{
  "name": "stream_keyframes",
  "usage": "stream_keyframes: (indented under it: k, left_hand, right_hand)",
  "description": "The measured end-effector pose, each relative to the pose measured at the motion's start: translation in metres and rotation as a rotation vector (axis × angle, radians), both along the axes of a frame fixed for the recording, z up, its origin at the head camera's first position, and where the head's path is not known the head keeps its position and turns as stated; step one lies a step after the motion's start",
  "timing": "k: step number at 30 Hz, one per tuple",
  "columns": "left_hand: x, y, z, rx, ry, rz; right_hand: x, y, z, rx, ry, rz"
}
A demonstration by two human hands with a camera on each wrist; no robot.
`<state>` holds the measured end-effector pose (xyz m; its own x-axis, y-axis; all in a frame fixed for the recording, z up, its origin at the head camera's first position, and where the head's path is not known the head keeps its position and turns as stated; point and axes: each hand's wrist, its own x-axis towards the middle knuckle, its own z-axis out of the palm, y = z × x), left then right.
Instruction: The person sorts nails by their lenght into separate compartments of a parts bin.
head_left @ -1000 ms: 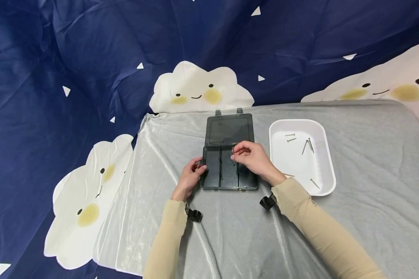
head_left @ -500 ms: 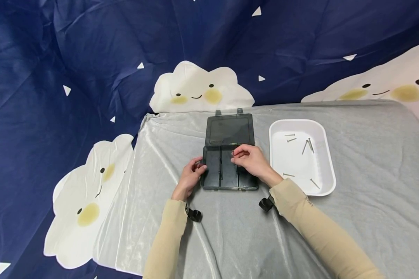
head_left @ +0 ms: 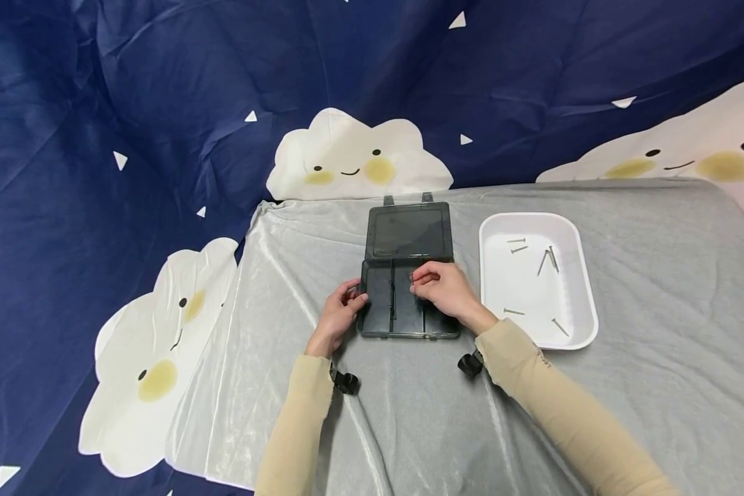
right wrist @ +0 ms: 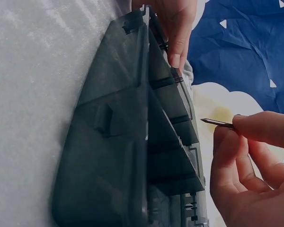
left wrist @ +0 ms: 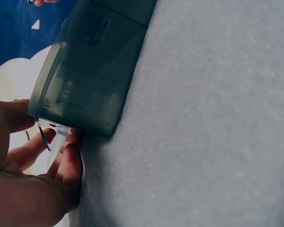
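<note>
A dark translucent plastic box (head_left: 376, 303) with dividers lies on the grey cloth, its lid (head_left: 409, 231) swung back. My left hand (head_left: 337, 315) holds the box's left edge; in the left wrist view its thumb rests on the rim and the fingers are curled below. Above the middle compartment, my right hand (head_left: 446, 289) pinches a nail (right wrist: 217, 123) between thumb and fingertips. In the right wrist view the nail's pointed end sticks out toward the box, apart from it; its head is hidden by the fingers. Thin dark pieces lie along the left divider, too small to identify.
To the right of the box stands a white tray (head_left: 490, 275) with several loose nails (head_left: 552, 258) in it. Grey cloth (head_left: 409, 413) covers the table. Behind hangs a dark blue curtain (head_left: 192, 69) with cloud prints.
My right hand has moved slightly toward the front of the box, with the nail between its fingers. The left hand and the box have stayed in place.
</note>
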<state>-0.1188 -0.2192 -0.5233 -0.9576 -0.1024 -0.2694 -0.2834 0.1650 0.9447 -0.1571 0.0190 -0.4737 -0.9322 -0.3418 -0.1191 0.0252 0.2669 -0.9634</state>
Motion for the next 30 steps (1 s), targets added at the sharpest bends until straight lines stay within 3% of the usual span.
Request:
stream_keyframes:
  k: [11,30]
  left_hand:
    - [-0.0032,0.0008,-0.0006,-0.006,-0.048,0.016]
    - [-0.0036,-0.0004,-0.0015,-0.011,-0.049,0.021]
  right_hand:
    - [0.0005,-0.0005,-0.0023,0.111,0.025,0.015]
    - [0.0010,-0.0034,-0.0059,0.247,0.099,0.028]
